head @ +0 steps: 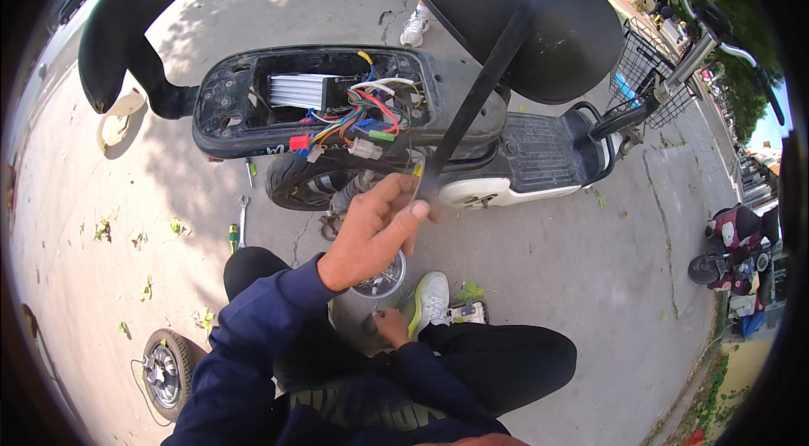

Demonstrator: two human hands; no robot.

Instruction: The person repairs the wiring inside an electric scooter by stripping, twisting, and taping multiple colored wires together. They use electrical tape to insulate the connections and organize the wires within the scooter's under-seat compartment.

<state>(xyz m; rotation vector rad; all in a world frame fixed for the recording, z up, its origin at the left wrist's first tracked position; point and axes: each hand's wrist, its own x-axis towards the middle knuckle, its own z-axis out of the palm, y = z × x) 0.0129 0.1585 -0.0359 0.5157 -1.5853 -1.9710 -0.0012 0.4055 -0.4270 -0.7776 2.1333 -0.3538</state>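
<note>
My left hand (379,225) is raised in front of the electric scooter (468,124), its thumb and fingers pinching a thin wire (419,184) with a yellow part near its upper end. Lower down, between my legs, my right hand (392,325) has curled fingers at a small dark object too unclear to name. A round clear tub (389,278) of screws and small metal parts lies partly hidden under my left hand. From the scooter's open seat compartment, a bundle of coloured wires (366,111) with plastic connectors (299,143) spills over the edge, beside a finned metal controller (297,91).
A wrench (243,218) and a green-handled screwdriver (234,237) lie on the pavement at left. A spare wheel (167,373) is at lower left. The scooter's black seat back (543,35) rises at upper right. Another person's shoe (414,29) stands beyond the scooter.
</note>
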